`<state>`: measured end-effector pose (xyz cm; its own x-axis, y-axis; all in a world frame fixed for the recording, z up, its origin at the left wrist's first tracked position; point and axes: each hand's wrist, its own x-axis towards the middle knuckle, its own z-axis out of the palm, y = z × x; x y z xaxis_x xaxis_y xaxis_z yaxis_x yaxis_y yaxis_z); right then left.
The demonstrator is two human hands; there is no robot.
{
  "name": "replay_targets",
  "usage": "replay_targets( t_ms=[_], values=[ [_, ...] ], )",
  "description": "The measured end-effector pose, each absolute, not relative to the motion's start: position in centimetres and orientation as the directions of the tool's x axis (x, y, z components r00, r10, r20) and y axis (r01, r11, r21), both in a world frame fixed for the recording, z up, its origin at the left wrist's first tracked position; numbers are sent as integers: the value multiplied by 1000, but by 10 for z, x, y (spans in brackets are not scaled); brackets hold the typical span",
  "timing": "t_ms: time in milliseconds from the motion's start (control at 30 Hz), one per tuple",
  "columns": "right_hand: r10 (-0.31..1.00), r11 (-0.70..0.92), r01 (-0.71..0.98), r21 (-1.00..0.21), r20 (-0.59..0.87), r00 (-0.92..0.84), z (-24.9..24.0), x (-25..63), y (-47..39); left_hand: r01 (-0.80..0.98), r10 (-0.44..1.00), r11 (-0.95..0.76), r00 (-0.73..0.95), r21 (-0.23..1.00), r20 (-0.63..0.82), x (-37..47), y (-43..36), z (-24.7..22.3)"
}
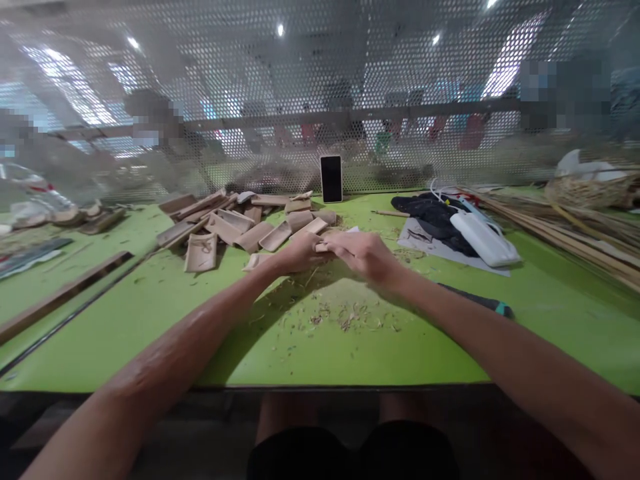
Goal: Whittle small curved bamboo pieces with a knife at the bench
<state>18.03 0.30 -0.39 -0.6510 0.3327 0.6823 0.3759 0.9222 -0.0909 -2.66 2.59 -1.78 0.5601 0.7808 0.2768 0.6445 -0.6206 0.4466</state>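
Left hand [299, 255] and right hand [369, 255] meet near the middle of the frame, both with curled fingers, gripping a small pale piece [321, 247] between them. Most of this piece is covered by the fingers, so its full shape cannot be told; its visible part lies at the point where the hands meet, above the green bench [165, 347].

Curly shavings [350, 317] are scattered on the bench below the hands. Noted at upper left of the hands: a loose heap of curved wooden pieces [255, 236], several overlapping, one square-ended piece [201, 253] lying at its near edge. A dark-screened device with a pale border [331, 179] stands upright beyond the hands, before a perforated screen [280, 87]. Blurred persons show through the screen.

Right of centre, a black cloth [430, 217] and a white oblong object [485, 239] rest partly over a pale sheet [415, 240]; a thin stick [390, 213] lies just left of the cloth. A dark tool with a green end [475, 301] lies beside the right forearm, partly hidden by it. Long strips [565, 227] extend along the right edge. At left, a long wooden bar [65, 297] lies diagonally.
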Motion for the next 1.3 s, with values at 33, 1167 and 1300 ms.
replay_targets(
  t_ms=[33, 1167, 1300],
  values=[
    [316, 929, 362, -81, 686, -655, -4, 180, 3, 650, 789, -611, 544, 452, 285, -26, 26, -17],
    [646, 725, 579, -373, 659, -385, -18, 180, 14, 557, 796, -599, 492, 575, 353, -23, 14, -12],
    [645, 712, 591, -378, 684, -340, -18, 179, 16, 594, 815, -577, 469, 561, 341, -22, 14, -13]
  ],
)
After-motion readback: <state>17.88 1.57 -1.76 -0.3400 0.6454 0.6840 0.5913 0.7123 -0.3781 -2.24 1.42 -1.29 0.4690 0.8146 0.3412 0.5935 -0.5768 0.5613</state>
